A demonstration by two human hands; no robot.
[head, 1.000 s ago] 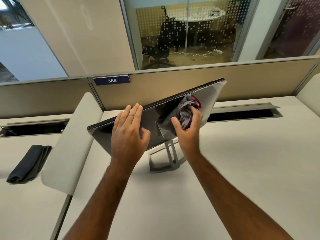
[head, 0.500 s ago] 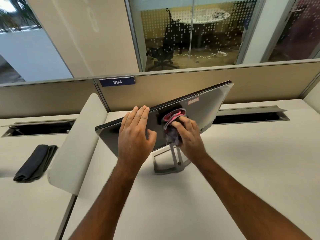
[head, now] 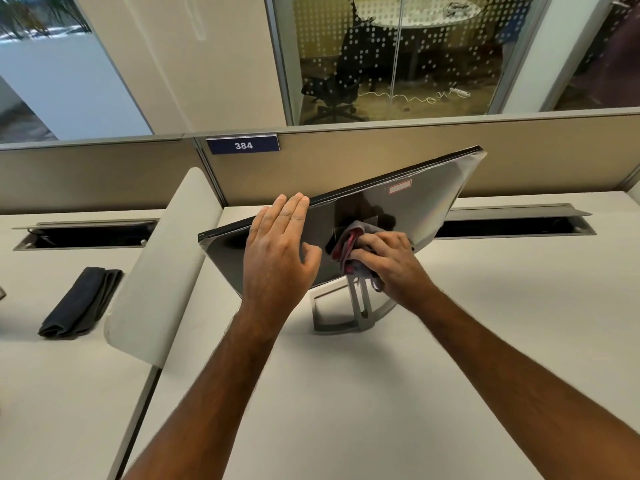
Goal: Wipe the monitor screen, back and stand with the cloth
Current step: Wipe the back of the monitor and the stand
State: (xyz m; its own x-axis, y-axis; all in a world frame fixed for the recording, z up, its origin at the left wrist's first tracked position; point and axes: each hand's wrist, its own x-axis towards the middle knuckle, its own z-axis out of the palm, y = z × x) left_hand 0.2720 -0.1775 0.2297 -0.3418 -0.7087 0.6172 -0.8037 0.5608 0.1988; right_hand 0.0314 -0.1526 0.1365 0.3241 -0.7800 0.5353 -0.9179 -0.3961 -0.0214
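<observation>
The monitor (head: pixel 429 206) stands on the white desk with its glossy dark back facing me, tilted so its right end is higher. Its grey metal stand (head: pixel 349 313) rests on the desk beneath it. My left hand (head: pixel 277 251) lies flat on the left half of the back, fingers together and reaching the top edge. My right hand (head: pixel 388 261) grips a crumpled grey and pink cloth (head: pixel 346 247) and presses it against the lower middle of the back, just above the stand's neck. The screen side is hidden.
A folded dark cloth (head: pixel 79 303) lies on the neighbouring desk at the left, beyond a white rounded divider (head: pixel 162 275). Cable slots (head: pixel 512 226) run along the beige partition (head: pixel 346 161) labelled 384. Glass walls and an office chair stand behind.
My right hand with the cloth has slid from the upper right of the back down toward the stand's neck. My left hand stays flat on the monitor.
</observation>
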